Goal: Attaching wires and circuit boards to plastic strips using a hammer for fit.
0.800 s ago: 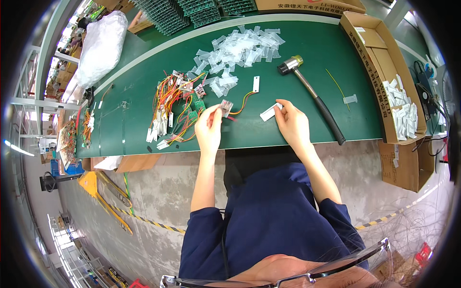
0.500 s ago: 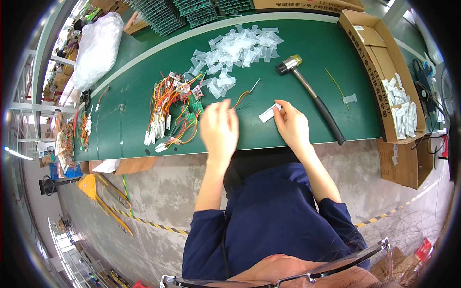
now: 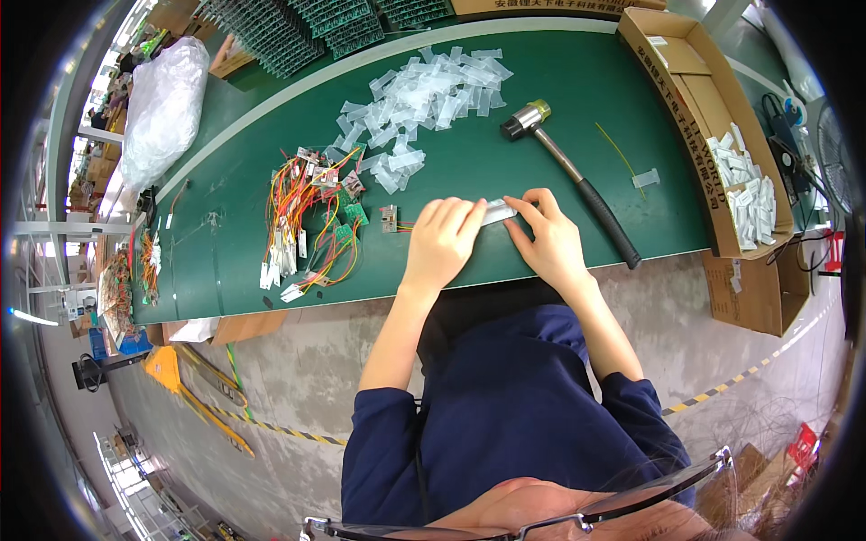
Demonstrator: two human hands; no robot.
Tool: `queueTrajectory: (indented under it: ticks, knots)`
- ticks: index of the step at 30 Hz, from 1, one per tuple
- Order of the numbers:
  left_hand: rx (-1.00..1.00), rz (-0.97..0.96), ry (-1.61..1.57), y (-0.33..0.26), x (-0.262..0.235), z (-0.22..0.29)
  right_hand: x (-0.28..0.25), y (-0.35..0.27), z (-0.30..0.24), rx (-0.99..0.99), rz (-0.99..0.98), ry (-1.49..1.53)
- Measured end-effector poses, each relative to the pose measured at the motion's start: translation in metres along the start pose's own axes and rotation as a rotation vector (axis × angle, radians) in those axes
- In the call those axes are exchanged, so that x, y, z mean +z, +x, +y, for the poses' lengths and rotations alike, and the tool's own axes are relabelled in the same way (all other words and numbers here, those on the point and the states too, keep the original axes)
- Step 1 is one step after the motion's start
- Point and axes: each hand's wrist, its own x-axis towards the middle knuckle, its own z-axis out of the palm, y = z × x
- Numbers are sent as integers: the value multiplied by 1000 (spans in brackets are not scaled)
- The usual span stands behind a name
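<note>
Near the front edge of the green table, a small white plastic case (image 3: 496, 213) lies between my two hands. My left hand (image 3: 440, 245) is closed over its left end, and that hand covers part of it. At the right end, my right hand (image 3: 550, 240) pinches the case between thumb and forefinger. A small circuit board (image 3: 389, 218) lies left of my left hand, with red and yellow wires running beneath the fingers. Farther left is a tangled bundle of wired boards (image 3: 302, 212) with white ends. Beyond my hands spreads a heap of clear plastic film pieces (image 3: 442, 86).
A hammer (image 3: 577, 171) with a black grip lies right of my hands. Beside it are a thin yellow wire (image 3: 618, 153) and a film piece. A cardboard box (image 3: 672, 99) of white cases stands at the right edge. Stacked green boards (image 3: 271, 36) are at the back.
My left hand has moved right and come down over the left end of the white case. The wired board, now straightened out, shows at its left. My right hand stays on the case.
</note>
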Motion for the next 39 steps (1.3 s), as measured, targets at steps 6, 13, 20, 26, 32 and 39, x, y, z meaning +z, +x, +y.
queueTrajectory:
  ticks: [6, 13, 20, 26, 32, 39]
  knots:
    - [114, -57, 72, -8, 5, 6, 3, 0, 2, -27, 8, 39]
    - [87, -205, 32, -7, -6, 4, 1, 1, -7, -5, 56, 11]
    - [-72, -50, -22, -23, -6, -2, 2, 1, 2, -355, -26, -239]
    - [-75, -58, 55, -22, -11, -2, -4, 8, 3, -463, -67, -259]
    - [13, -75, 144, -20, -9, -6, 1, 6, 4, -431, -67, -222]
    - [-255, -81, -165, -13, -13, 7, 2, 5, 5, -412, -47, -223]
